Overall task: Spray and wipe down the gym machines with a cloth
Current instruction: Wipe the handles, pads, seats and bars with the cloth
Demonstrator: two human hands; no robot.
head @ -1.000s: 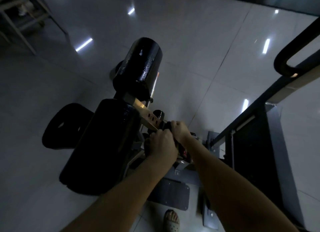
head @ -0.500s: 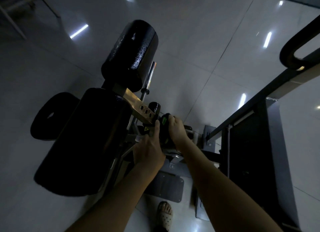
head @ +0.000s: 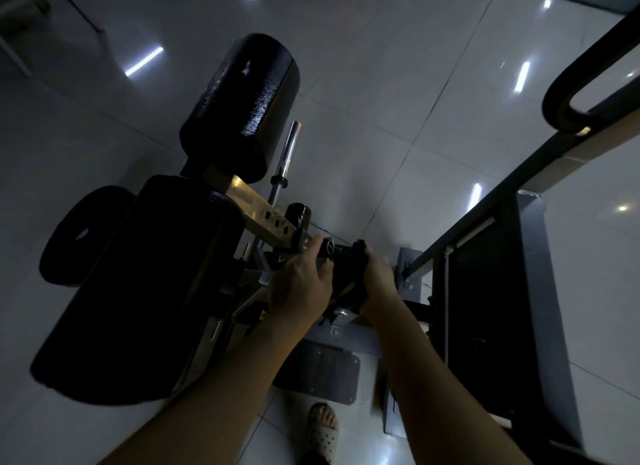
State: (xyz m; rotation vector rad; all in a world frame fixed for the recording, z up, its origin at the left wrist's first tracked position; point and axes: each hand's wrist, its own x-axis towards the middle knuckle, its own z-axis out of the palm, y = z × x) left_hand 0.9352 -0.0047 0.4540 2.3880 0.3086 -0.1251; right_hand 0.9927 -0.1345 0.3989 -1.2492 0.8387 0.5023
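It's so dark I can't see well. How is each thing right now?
Left hand, at the black knob, grip too dark to tell.
Right hand, curled round a dark thing with a green stripe.
Roller pad, raised on the machine's frame.
Weight plate, on the floor beside the big pad.
Sandalled foot, standing on the floor.
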